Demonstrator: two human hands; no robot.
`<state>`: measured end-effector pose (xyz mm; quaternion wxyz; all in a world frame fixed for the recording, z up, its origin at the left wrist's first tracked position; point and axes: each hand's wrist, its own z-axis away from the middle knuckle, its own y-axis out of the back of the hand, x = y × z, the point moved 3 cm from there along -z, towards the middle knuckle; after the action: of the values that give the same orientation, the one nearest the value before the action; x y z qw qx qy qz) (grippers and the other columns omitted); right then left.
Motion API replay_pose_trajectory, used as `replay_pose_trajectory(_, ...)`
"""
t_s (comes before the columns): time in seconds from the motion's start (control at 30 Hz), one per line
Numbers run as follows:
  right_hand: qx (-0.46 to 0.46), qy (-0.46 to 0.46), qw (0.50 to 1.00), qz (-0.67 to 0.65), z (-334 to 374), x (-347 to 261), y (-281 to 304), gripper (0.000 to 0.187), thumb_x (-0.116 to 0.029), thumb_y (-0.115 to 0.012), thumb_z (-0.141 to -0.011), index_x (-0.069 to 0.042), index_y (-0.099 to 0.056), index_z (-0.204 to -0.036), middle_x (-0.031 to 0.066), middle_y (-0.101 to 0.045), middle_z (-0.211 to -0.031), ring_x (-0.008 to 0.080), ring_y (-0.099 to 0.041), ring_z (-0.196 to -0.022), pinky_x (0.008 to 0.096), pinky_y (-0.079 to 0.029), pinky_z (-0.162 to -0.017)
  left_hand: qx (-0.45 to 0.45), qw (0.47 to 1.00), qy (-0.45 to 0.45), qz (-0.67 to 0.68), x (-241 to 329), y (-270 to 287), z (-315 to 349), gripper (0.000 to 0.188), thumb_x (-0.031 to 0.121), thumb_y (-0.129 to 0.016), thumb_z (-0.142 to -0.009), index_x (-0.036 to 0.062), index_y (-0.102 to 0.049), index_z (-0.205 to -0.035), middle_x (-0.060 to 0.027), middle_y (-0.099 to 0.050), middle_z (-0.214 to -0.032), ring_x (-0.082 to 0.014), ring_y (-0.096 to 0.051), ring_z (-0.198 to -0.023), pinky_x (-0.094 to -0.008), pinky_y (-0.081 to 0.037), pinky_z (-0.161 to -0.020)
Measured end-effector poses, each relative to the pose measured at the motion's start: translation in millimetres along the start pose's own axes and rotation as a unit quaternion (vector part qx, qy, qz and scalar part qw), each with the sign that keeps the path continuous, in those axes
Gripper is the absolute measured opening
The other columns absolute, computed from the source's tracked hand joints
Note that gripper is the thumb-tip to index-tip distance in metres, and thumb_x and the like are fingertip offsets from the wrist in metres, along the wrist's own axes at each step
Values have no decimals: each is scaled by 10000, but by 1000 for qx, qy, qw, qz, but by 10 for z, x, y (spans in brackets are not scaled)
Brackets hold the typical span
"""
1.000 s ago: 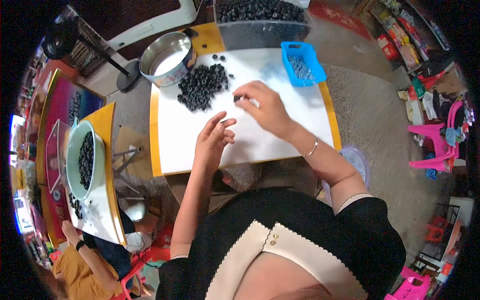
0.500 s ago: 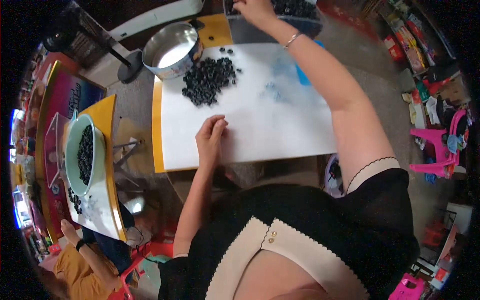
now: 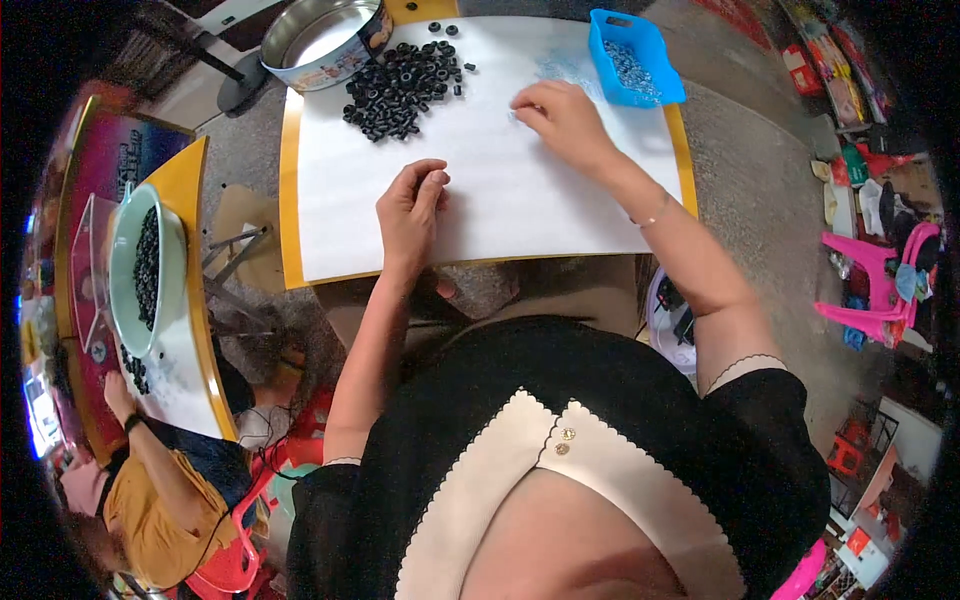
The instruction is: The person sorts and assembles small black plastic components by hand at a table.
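Observation:
My left hand (image 3: pixel 410 205) rests on the white sheet (image 3: pixel 520 210) that covers the yellow-edged table (image 3: pixel 290 200). Its fingers are curled together against the thumb, and nothing shows in them. My right hand (image 3: pixel 562 115) lies farther back on the sheet, just left of the blue tray (image 3: pixel 600 40), which holds small metal parts. Its fingertips press down on the paper and hide whatever is under them. A pile of black rings (image 3: pixel 400 85) sits at the far left of the sheet, apart from both hands.
A round metal tin (image 3: pixel 320 35) stands behind the pile. To the left, a second table carries a pale green bowl (image 3: pixel 125 250) of black rings. Another person in orange (image 3: pixel 150 500) sits there. Pink plastic chairs (image 3: pixel 880 280) stand at the right.
My right hand has come back from the far bin and now rests on the sheet beside the blue tray. My left hand has stayed in place on the sheet.

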<state>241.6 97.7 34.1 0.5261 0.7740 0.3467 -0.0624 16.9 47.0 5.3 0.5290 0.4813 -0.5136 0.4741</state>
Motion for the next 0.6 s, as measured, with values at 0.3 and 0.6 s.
replay_pose_trajectory(0.3,-7,-32,991,128,-592,-81,-695,180,-225,-573,-753,-88,-678,-807,148,-634,-826,314,-586,-818,437,-440,-763,-1,1000,-20,-13,-70,17,7,146,99,-555,-888,-2,-618,-972,-20,-605,-770,-61,-519,-634,-197,-431,-570)
replay_pose_trajectory(0.6,41,-10,995,88,-585,-180,-609,158,-158,-574,-759,-102,-663,-878,87,-588,-870,271,-524,-894,378,-402,-808,-13,1000,-14,18,-90,54,-19,153,104,-553,-890,-6,-615,-976,-21,-604,-772,-64,-529,-643,-202,-445,-587)
